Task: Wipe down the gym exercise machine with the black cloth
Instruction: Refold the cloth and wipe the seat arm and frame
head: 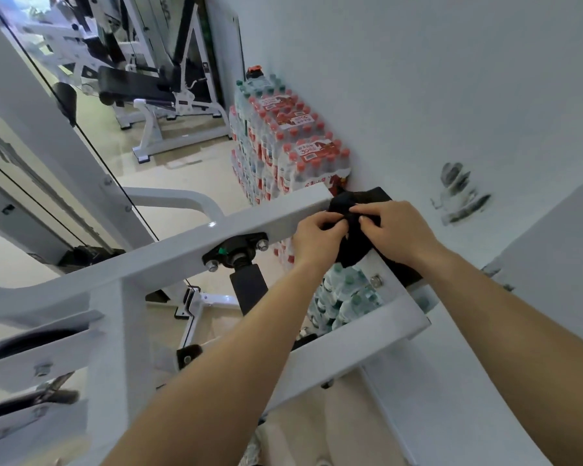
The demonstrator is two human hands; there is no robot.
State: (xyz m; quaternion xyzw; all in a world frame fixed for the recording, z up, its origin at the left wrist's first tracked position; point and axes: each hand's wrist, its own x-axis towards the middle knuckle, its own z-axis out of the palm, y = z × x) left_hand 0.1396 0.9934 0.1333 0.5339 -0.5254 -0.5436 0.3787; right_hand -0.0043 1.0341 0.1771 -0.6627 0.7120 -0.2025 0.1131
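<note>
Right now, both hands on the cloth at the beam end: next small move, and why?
Probably draw the black cloth left along the white beam toward the bolted pivot. The left hand and right hand both pinch it, bunched, at the beam's end by the wall, so the beam's length lies ahead of the cloth.

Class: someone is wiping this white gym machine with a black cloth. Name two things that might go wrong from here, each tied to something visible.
1. The left hand and right hand only pinch the bunched black cloth at the end of the white beam; it may slip onto the bottled water packs below.
2. Wiping along the beam, it might snag on the pivot bracket bolts.
</note>
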